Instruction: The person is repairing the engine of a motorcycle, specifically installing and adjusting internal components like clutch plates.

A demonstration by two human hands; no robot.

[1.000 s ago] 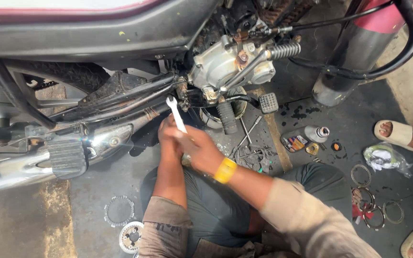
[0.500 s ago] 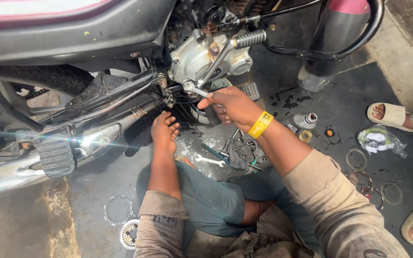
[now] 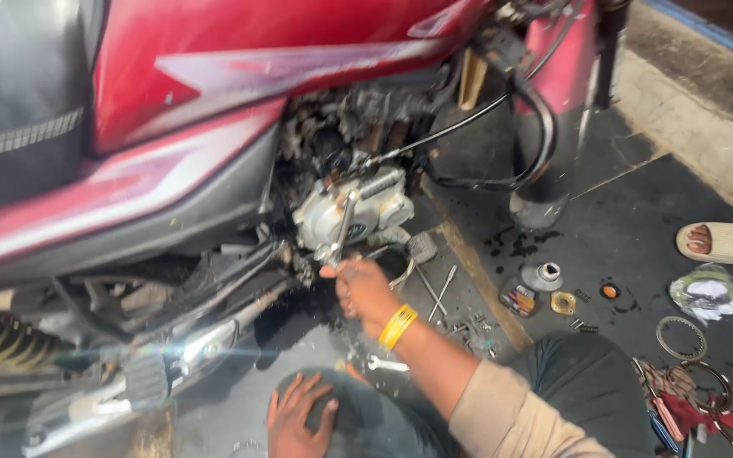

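On the oil-stained dark workshop floor [image 3: 638,246] beside a red motorcycle [image 3: 214,93], the right hand [image 3: 365,293] reaches up, fingers wrapped round a silver metal wrench [image 3: 338,233] at the engine — the left hand [image 3: 297,420] lies flat, fingers spread, on the knee.

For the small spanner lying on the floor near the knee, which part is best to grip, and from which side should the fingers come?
Grip the spanner at the middle of its slim shank, coming straight down from above. It lies flat and roughly crosswise on the dark floor, so fingers can probably pinch its two long edges. The right hand is busy at the engine; the left hand, resting on the knee, is nearer.
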